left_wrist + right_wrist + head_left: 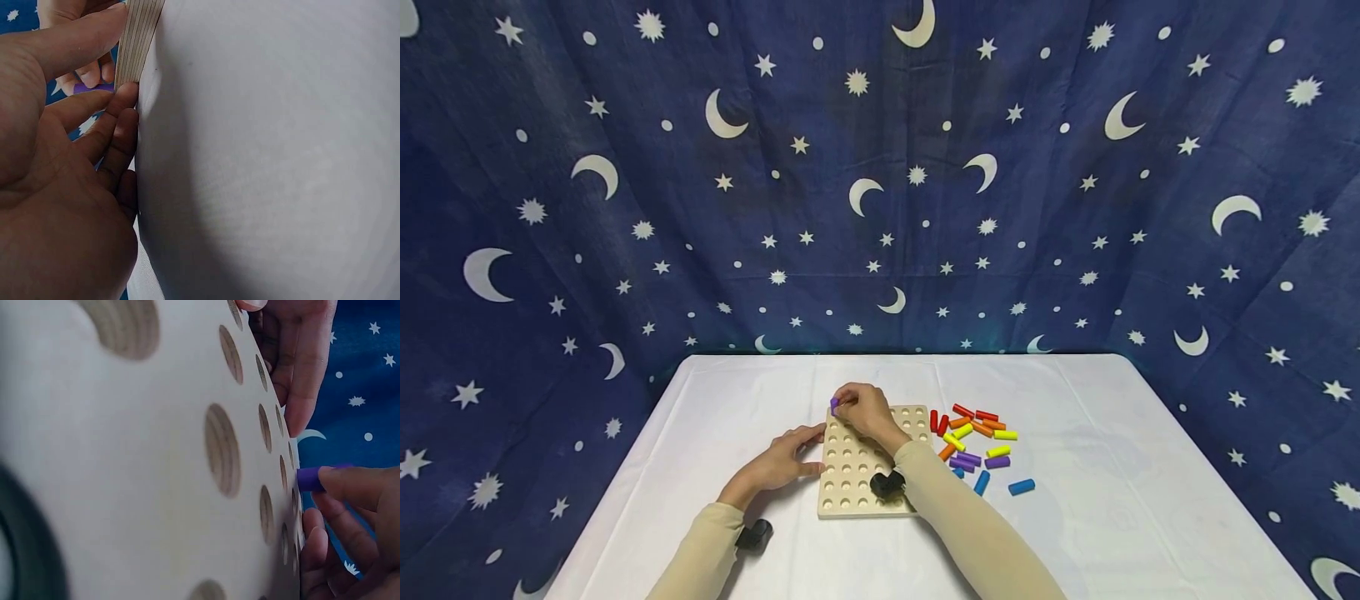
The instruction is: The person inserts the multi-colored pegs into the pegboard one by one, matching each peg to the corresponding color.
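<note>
Purple peg (834, 406) pinched between the thumb and fingers of a person's right hand (863, 408), upright at the far left corner of a wooden pegboard (837, 494).

The left hand (782, 461), its fingers and thumb spread and loosely bent, touches the board's left edge; whether the peg's lower end sits in a hole cannot be told. Right of the board, red pegs (987, 416), orange pegs (982, 429), yellow pegs (1005, 435), other purple pegs (997, 462) and blue pegs (1021, 487) lie loose on a white cloth (1112, 517), before a blue curtain (1045, 217) patterned with moons and stars.
</note>
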`<state>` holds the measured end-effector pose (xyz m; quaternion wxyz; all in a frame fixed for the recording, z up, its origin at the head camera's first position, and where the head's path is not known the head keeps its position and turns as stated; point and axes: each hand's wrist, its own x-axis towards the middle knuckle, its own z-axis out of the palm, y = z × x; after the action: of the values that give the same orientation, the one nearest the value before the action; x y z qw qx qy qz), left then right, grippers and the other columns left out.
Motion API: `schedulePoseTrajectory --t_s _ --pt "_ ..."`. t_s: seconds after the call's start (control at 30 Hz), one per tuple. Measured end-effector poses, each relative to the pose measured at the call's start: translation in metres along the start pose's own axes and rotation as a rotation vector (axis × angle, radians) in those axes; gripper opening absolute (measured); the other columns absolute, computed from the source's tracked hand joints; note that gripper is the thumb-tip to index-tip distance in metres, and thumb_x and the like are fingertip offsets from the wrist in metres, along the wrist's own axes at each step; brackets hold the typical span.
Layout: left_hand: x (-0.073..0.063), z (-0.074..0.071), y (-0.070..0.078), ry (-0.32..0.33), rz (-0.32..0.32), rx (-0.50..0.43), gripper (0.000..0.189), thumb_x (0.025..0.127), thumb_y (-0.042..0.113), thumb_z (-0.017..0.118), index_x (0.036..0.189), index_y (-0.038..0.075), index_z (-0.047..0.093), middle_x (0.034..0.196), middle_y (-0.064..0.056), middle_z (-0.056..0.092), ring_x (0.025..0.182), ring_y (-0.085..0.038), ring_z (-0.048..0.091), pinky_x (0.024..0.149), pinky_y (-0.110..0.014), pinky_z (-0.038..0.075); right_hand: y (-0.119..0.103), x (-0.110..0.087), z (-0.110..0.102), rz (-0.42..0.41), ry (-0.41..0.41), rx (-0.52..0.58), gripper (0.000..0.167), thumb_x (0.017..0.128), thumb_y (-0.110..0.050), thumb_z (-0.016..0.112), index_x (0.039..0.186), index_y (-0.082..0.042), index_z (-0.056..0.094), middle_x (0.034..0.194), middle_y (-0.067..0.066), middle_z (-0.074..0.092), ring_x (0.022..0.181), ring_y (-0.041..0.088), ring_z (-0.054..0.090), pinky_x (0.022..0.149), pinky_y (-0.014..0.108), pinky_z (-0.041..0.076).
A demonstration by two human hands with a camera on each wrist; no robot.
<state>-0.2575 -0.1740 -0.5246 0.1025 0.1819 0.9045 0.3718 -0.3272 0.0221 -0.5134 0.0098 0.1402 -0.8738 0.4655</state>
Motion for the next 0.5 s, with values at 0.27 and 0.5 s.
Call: schedulePoseTrajectory --t_s 0.27,0.5 --pt "0.001 0.001 0.001 0.008 -0.033 0.009 0.073 0.083 0.031 0.078 0.146 0.013 0.047 0.134 -0.007 0.059 0.131 -0.034 0.048 0.114 -0.062 0.024 -0.003 -0.003 -0.007 0.002 -0.040 0.004 0.020 0.082 -0.009 0.075 0.101 -0.012 0.074 0.090 -0.001 0.074 0.076 0.006 0.062 0.074 0.025 0.052" --pt "0.000 -0.001 0.003 0.005 -0.017 0.029 0.073 0.083 0.031 0.078 0.146 0.012 0.047 0.134 -0.008 0.060 0.130 -0.035 0.048 0.113 -0.061 0.028 -0.009 -0.010 -0.020 -0.041 -0.014 0.056 0.025 0.086 -0.011 0.073 0.110 -0.005 0.071 0.100 0.003 0.074 0.087 0.012 0.067 0.079 0.027 0.054"
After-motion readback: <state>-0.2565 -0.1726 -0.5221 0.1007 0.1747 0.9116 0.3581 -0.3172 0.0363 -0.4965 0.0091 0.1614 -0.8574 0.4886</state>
